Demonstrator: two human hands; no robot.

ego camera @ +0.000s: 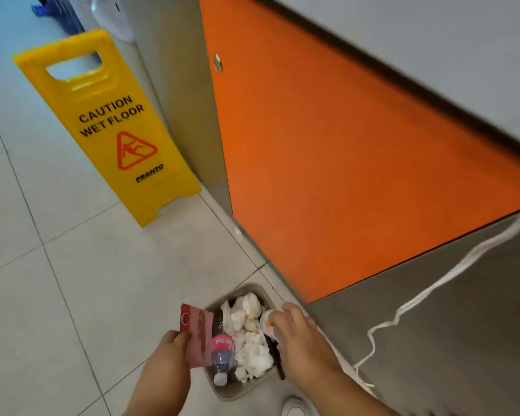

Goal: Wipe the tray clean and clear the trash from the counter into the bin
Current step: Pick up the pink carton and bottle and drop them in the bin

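While the left hand (170, 352) pinches a pink packet (197, 337) and the right hand (294, 328) curls round a small white container (266, 322), both hang over the near bin (246, 286), likely to drop them among tissues (249, 334), beside the orange cabinet (342, 175).

Left hand (168, 351), right hand (297, 334) and both forearms bare.

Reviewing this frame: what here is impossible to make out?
Head view only.
- Tray: outside the frame, so its state is unknown.
- White item in the right hand: fingers cover most of it; unidentifiable.
- Red packet in the left hand: print blurred.
- Bin: depths hidden under tissues and a bottle, whose label sits partly behind the packet.
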